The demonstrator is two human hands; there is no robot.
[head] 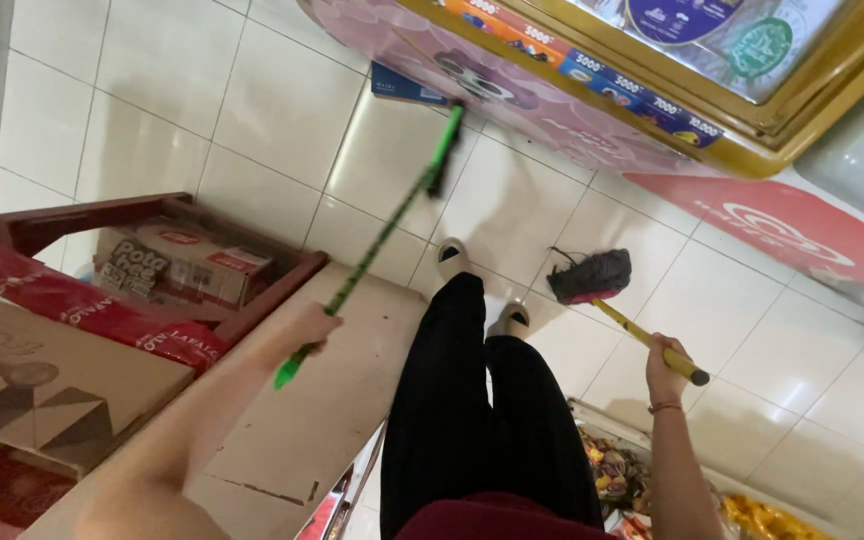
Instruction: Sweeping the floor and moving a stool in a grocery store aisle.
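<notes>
Floor tiles (282,110): glazed ceramic, glossy, smooth. Green handle (372,250): shiny plastic or coated metal, not told apart. Broom head (592,276): dark, rough bristles. Cardboard box (42,375): matt paperboard. Shelf frame (252,305): dark varnished wood. Trousers (452,400): matt black cloth.

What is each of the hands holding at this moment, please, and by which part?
The left hand grips a long green stick near its lower end. The right hand grips the yellow handle of a short dark-bristled broom near the handle's end.
</notes>
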